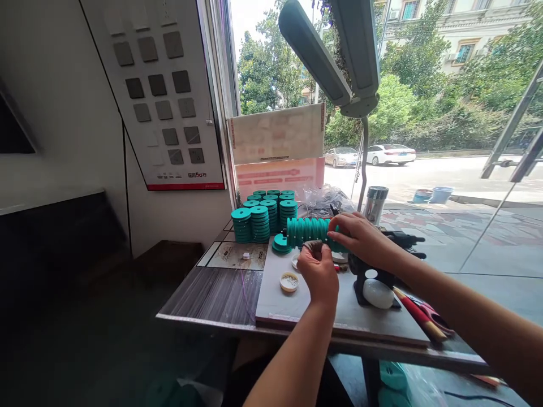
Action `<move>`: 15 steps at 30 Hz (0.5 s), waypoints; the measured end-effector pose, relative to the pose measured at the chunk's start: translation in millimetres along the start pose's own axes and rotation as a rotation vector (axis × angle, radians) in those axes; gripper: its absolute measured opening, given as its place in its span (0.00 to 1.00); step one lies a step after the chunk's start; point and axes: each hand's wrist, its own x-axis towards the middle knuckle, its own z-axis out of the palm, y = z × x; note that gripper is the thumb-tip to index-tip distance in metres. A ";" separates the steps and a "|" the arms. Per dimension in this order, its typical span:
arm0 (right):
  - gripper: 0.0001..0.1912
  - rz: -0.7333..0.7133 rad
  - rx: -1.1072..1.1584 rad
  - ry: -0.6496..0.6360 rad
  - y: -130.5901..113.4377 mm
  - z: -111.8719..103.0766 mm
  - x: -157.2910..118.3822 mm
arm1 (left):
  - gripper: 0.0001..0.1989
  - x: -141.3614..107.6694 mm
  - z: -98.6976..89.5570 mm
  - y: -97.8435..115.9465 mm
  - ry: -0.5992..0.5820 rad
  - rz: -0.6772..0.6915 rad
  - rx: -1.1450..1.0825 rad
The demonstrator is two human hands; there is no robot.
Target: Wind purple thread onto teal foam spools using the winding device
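Note:
A row of teal spools (309,230) lies sideways on a dark holder above the white board. My right hand (358,233) reaches over its right end, fingertips pinched together against the spools; whatever is between them is too small to tell. Just below the row is my left hand (319,270), closed, with a grey-brown wrap or cloth-like piece (313,245) at its index finger. Anything pinched in the left fingertips cannot be made out. A round shallow dish (289,282) with small pale bits stands left of my left hand. More teal discs (280,244) lie flat beside the row.
Several stacks of teal spools (259,223) stand at the back left. A black stand with a white rounded part (378,294) sits at right, near red-handled tools (418,311). A lamp (356,104) hangs above; a lidded tumbler (375,204) stands by the window.

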 end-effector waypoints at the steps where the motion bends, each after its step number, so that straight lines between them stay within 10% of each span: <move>1: 0.12 0.003 -0.010 -0.021 0.3 -0.6 0.6 | 0.05 0.3 -0.1 -0.6 -0.002 0.012 0.005; 15: 0.11 0.111 -0.241 0.042 -11.3 5.5 0.9 | 0.07 2.3 -2.2 -7.6 -0.026 0.005 -0.007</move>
